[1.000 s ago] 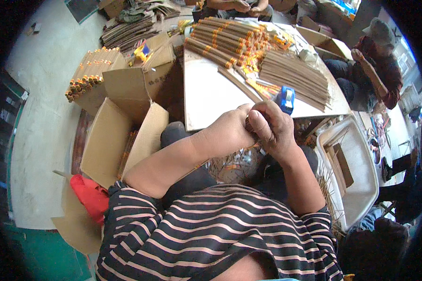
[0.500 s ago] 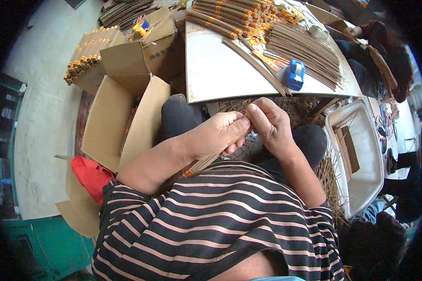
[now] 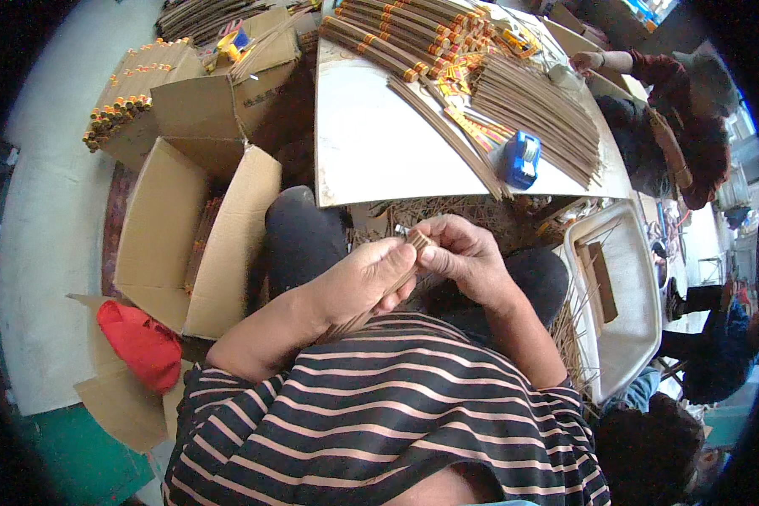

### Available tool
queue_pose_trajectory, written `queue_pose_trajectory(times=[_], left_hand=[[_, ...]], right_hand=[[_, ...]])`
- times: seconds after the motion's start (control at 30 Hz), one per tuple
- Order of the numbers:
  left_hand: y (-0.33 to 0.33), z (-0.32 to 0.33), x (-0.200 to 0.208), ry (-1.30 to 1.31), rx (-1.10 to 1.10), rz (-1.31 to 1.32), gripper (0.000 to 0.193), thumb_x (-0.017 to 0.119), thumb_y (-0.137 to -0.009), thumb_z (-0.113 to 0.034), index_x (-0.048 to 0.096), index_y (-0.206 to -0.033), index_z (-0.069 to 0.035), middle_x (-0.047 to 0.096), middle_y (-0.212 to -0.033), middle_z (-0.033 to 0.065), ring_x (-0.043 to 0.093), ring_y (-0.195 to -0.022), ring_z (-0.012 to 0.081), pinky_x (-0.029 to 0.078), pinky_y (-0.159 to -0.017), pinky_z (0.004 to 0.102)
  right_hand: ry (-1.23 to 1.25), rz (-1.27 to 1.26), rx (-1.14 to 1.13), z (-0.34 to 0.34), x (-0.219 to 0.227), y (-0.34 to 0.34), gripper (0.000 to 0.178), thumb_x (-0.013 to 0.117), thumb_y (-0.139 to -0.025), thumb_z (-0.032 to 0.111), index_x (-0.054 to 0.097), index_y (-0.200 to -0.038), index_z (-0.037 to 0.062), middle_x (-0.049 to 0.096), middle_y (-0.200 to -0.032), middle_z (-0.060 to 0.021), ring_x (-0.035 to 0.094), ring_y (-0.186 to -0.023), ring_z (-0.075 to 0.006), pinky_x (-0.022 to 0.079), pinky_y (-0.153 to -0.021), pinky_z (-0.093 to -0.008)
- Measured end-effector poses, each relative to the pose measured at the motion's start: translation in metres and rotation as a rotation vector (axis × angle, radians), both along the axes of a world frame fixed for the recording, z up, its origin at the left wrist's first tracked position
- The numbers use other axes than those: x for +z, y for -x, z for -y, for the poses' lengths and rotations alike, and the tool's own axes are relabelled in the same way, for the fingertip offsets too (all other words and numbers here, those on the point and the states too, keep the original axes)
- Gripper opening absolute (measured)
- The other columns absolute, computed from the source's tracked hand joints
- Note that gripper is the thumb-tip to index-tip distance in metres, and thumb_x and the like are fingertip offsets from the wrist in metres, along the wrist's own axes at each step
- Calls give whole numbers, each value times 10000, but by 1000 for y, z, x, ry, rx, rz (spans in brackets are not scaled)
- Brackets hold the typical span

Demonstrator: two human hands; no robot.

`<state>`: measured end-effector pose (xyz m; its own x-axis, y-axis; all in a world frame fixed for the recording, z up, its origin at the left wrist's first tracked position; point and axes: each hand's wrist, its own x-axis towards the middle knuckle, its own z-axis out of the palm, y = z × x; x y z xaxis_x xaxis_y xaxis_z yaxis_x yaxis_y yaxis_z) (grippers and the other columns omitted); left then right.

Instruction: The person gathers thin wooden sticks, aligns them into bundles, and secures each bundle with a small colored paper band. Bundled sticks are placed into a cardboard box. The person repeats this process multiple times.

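My left hand (image 3: 369,277) is wrapped round a bundle of thin brown incense sticks (image 3: 419,242), which slants up from my lap with its end showing above the thumb. At that top end my right hand (image 3: 465,260) grips the sticks, thumb on the near side and fingers bent behind. A small whitish bit shows by the fingertips, too small to name. Beyond my hands stands a white-topped table (image 3: 371,143). On it are a blue tape dispenser (image 3: 522,160), loose incense sticks (image 3: 538,118), yellow-and-red paper bands (image 3: 472,126) and banded bundles (image 3: 388,42).
An open cardboard box (image 3: 156,236) with sticks inside stands at my left, a red cloth (image 3: 139,346) beside it. More banded bundles (image 3: 143,76) are stacked farther back. A white plastic tub (image 3: 641,337) lies to my right. Another person (image 3: 691,126) sits at the table's right.
The bundle's end has turned into sight, and my right thumb has come down onto it. Both hands sit slightly lower and left in the picture; the whole view has shifted too.
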<state>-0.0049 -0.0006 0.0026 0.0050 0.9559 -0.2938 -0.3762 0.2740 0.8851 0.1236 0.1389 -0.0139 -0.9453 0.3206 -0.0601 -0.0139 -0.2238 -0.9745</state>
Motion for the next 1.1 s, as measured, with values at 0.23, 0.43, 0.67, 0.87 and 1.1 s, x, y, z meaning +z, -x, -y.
queue_pose_trajectory(times=[0.23,0.43,0.67,0.87,1.1], left_hand=[[27,-10,-26,76,43,95,440,387,-918,-470,456,-925,-35,456,-688,3,405,-524,48,343,-458,159],[47,-17,-35,172,76,147,361,390,-944,-390,452,-921,-35,441,-681,-1,387,-533,47,346,-461,171],[64,-21,-49,169,60,110,434,349,-940,-445,457,-934,-24,437,-660,-3,399,-526,54,344,-475,166],[67,-24,-53,173,74,185,339,387,-947,-377,448,-910,-46,431,-649,-10,379,-519,47,331,-446,173],[67,-16,-45,121,137,105,392,385,-940,-411,460,-924,-26,442,-659,-1,393,-515,55,344,-452,171]], right_hand=[[2,172,166,-30,-5,37,294,645,-821,166,558,-1036,-14,610,-912,-41,564,-834,-113,463,-735,-234],[-1055,466,-411,-157,-45,101,233,665,-778,156,631,-938,-10,626,-782,-101,577,-713,-142,461,-655,-274],[-1360,764,-319,-212,-77,131,335,626,-746,358,657,-899,61,630,-884,-169,597,-831,-325,460,-718,-408],[-1414,710,-394,-225,-88,130,253,581,-780,306,661,-853,78,627,-804,-157,604,-787,-328,463,-696,-410],[-1156,401,-498,-165,-34,114,198,636,-804,229,643,-821,32,622,-718,-135,600,-631,-239,466,-605,-326]])
